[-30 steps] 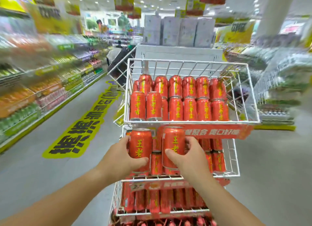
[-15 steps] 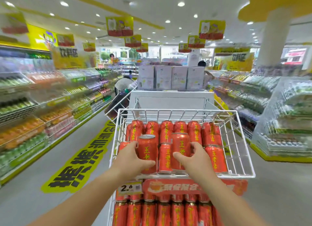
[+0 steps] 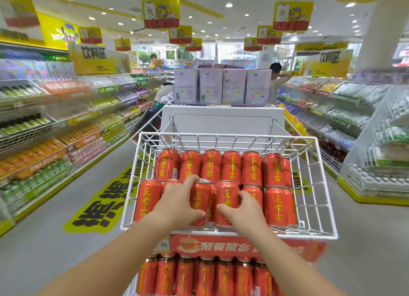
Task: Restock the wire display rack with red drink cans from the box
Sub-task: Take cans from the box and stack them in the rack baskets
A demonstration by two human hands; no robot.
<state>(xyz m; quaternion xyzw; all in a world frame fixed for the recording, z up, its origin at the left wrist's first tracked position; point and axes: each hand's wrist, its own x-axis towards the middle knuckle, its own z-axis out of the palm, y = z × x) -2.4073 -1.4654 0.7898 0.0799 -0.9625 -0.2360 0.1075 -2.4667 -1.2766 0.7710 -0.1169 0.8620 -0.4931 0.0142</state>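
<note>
The white wire display rack (image 3: 325,209) stands in front of me, its top basket holding two rows of red drink cans (image 3: 230,167) with yellow lettering. My left hand (image 3: 179,200) is wrapped around one red can (image 3: 200,199) in the front row. My right hand (image 3: 244,209) grips the red can (image 3: 225,198) beside it, fingers curled around its right side. Both cans stand upright inside the basket among the others. A lower tier (image 3: 205,275) shows more red cans. The box is out of sight.
A red promo sign (image 3: 243,248) hangs on the basket's front. Behind the rack is a white stand with pale boxes (image 3: 221,85). Drink shelves line the aisle at left (image 3: 55,129) and right (image 3: 345,109). People (image 3: 276,79) stand farther back.
Both hands carried their cans up from the lower tier, over the top basket's front rim, and down into its front row. My view rose with them.
</note>
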